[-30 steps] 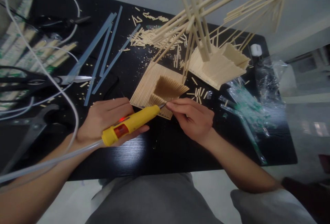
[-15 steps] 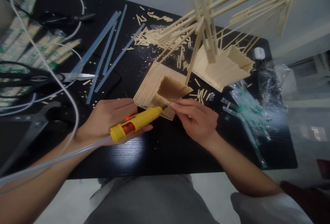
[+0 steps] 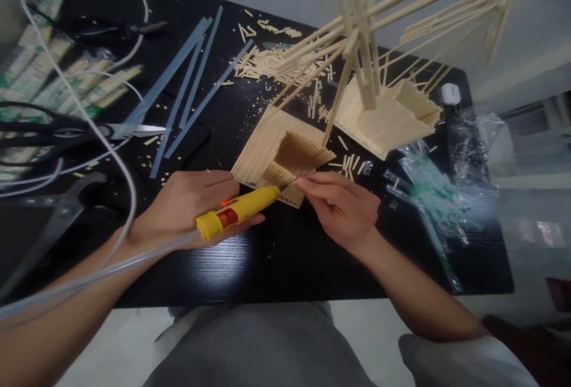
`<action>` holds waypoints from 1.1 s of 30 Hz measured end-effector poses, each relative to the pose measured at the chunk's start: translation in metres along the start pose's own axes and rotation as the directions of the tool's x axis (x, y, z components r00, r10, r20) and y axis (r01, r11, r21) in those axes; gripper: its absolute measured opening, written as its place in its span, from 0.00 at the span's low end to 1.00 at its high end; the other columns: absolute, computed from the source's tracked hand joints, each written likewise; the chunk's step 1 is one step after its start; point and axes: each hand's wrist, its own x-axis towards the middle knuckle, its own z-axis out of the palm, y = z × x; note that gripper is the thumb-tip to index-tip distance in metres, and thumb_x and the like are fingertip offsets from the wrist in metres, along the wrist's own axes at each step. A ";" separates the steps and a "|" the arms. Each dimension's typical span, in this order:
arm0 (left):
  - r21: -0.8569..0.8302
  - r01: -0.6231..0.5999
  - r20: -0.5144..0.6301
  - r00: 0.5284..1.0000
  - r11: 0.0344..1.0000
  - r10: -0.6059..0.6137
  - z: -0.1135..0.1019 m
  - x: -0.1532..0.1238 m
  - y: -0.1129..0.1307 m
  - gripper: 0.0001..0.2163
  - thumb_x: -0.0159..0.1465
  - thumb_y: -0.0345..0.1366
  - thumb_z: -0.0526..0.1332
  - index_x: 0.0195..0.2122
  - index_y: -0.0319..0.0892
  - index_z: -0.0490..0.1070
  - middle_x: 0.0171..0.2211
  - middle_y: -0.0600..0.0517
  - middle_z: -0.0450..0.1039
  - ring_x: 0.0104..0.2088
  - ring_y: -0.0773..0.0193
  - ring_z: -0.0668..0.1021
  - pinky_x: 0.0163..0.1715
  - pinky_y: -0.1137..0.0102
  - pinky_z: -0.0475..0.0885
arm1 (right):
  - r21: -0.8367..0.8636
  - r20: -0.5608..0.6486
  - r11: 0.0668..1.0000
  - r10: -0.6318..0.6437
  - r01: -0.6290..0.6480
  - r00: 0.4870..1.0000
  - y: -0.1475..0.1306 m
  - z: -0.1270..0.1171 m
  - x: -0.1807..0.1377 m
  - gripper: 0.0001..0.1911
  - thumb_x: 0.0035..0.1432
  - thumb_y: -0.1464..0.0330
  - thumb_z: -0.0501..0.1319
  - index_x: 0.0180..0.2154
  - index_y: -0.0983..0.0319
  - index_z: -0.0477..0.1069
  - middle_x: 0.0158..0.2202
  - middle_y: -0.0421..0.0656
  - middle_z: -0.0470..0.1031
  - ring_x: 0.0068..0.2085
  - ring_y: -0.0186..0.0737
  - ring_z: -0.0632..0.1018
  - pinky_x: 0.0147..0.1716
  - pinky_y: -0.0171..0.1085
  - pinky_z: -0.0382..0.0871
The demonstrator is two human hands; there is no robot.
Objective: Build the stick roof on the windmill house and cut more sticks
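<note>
My left hand (image 3: 190, 203) is wrapped round a yellow hot glue gun (image 3: 252, 204) with a small red light showing. The glue gun's nozzle points right, at the near side of a structure made of wooden sticks (image 3: 254, 146). That structure has a flat base and a raised, hollow box with stepped edges. Fingertips of my right hand (image 3: 345, 208) are pinched together beside the nozzle, touching the box's near corner; what they hold, if anything, is too small to make out. Long sticks (image 3: 336, 101) rise from the base toward a tall frame above.
A second stick-built base (image 3: 366, 119) stands at the right. Cut stick pieces (image 3: 263, 65) lie behind. Translucent glue sticks (image 3: 181, 93), scissors (image 3: 66, 131), pliers (image 3: 66, 211) and packaged sticks (image 3: 27, 78) are at the left. A white cord (image 3: 102, 152) crosses my left arm. Plastic wrappers (image 3: 432, 185) lie right.
The glue gun has turned and shifted slightly to the right at its back end. Both hands stay at the box's near side; the whole view has shifted a little.
</note>
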 end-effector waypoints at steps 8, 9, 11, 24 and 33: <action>-0.017 0.077 0.074 0.994 0.997 -0.076 0.001 0.001 -0.003 0.23 0.63 0.55 0.68 0.23 0.46 0.61 0.21 0.54 0.63 0.22 0.63 0.68 0.24 0.64 0.53 | 0.010 0.013 1.000 0.010 -0.010 1.000 0.000 -0.001 0.001 0.13 0.64 0.78 0.68 0.45 0.56 0.80 0.42 0.39 0.87 0.40 0.35 0.87 0.42 0.33 0.85; -0.010 0.081 0.080 0.994 0.997 -0.080 0.002 0.001 -0.003 0.23 0.63 0.55 0.67 0.23 0.46 0.61 0.21 0.54 0.63 0.22 0.63 0.68 0.25 0.64 0.53 | 0.012 0.011 1.000 0.011 -0.011 1.000 0.000 -0.001 0.001 0.13 0.64 0.78 0.68 0.45 0.56 0.80 0.42 0.39 0.87 0.40 0.35 0.87 0.42 0.33 0.85; 0.015 0.078 0.083 0.993 0.997 -0.079 0.002 0.000 -0.003 0.23 0.64 0.55 0.66 0.23 0.46 0.61 0.21 0.54 0.63 0.22 0.63 0.68 0.25 0.64 0.54 | 0.016 0.008 1.000 0.014 -0.014 1.000 0.000 -0.001 0.001 0.13 0.64 0.78 0.68 0.46 0.56 0.80 0.42 0.38 0.86 0.40 0.35 0.87 0.42 0.34 0.85; 0.050 0.042 0.169 0.984 0.998 -0.050 -0.006 0.001 -0.007 0.19 0.68 0.52 0.63 0.27 0.45 0.65 0.24 0.55 0.68 0.23 0.67 0.71 0.23 0.68 0.58 | 0.020 -0.009 1.000 -0.001 0.001 1.000 0.002 0.001 0.000 0.14 0.63 0.79 0.69 0.46 0.56 0.80 0.42 0.38 0.86 0.40 0.34 0.87 0.42 0.32 0.84; -0.216 0.044 -0.013 0.999 0.975 -0.048 -0.032 0.000 -0.009 0.09 0.65 0.44 0.66 0.29 0.48 0.75 0.29 0.51 0.77 0.26 0.61 0.76 0.24 0.65 0.65 | 0.012 -0.018 1.000 0.002 -0.001 1.000 0.002 0.003 0.001 0.13 0.65 0.77 0.68 0.46 0.54 0.80 0.41 0.38 0.86 0.38 0.36 0.87 0.38 0.35 0.86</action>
